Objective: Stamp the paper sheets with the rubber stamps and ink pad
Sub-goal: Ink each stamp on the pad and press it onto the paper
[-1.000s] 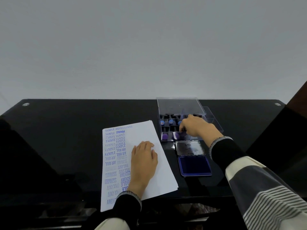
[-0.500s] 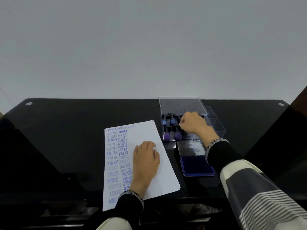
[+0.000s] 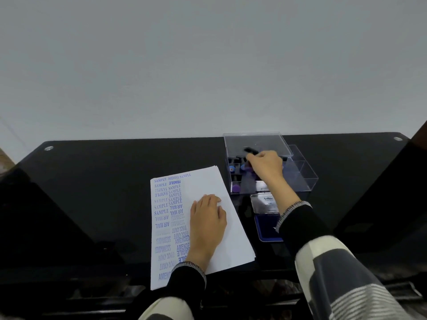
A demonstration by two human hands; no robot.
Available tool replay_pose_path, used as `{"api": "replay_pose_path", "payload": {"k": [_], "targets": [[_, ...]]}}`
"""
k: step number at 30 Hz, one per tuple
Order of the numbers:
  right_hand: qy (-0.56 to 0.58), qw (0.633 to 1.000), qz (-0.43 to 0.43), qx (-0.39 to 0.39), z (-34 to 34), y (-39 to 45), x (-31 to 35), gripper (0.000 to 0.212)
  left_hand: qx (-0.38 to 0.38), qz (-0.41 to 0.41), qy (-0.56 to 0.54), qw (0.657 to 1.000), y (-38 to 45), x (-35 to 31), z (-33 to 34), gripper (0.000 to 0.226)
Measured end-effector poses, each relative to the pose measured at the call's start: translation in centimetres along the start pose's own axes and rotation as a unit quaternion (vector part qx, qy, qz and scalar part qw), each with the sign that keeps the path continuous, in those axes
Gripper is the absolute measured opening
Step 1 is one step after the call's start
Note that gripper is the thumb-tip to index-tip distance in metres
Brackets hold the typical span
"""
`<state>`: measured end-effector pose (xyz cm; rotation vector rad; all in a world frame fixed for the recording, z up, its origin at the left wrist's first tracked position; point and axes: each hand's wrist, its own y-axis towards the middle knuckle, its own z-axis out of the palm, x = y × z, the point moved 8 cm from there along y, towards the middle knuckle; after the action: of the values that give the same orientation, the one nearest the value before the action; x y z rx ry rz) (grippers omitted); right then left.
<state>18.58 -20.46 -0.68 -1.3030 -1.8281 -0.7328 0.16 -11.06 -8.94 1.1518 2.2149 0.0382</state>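
A stack of white paper sheets [image 3: 233, 236] lies on the black table, its left side covered with blue stamped words. My left hand [image 3: 206, 224] rests flat on the top sheet, fingers spread. A clear plastic stamp box [image 3: 302, 175] with its lid raised stands behind and to the right, holding several rubber stamps [image 3: 235, 187] with black, blue and purple tops. My right hand [image 3: 265, 166] reaches into the box, its fingertips pinching a black rubber stamp [image 3: 250, 150] raised above the others. The open ink pad [image 3: 265, 230] lies in front of the box, partly under my right sleeve.
The ink pad's silver lid [image 3: 264, 203] lies open between pad and box. The glossy black table [image 3: 104, 181] ends at a pale wall behind. A dark brown object [image 3: 419, 135] stands at the far right edge.
My right hand has moved from the box's front row to its back rows and lifted a black stamp. The left hand stays flat on the paper.
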Motion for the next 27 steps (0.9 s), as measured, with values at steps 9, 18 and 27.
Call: {"api": "replay_pose_path", "payload": {"k": [9, 18, 27], "targets": [[0.213, 0.967, 0.089, 0.11, -3.0, -6.2, -7.2, 0.009, 0.005, 0.091, 0.075, 0.993, -0.3, -2.2, -0.5, 0.023], [-0.085, 0.994, -0.003, 0.075, -7.4, -7.2, -8.1, 0.03, 0.096, 0.144, 0.02, 0.985, -0.6, -6.8, 0.5, 0.035], [-0.144, 0.987, -0.015, 0.073, -5.5, -7.2, -7.6, 0.031, 0.223, 0.185, -0.025, 0.957, -2.6, -6.7, 3.4, 0.092]]}}
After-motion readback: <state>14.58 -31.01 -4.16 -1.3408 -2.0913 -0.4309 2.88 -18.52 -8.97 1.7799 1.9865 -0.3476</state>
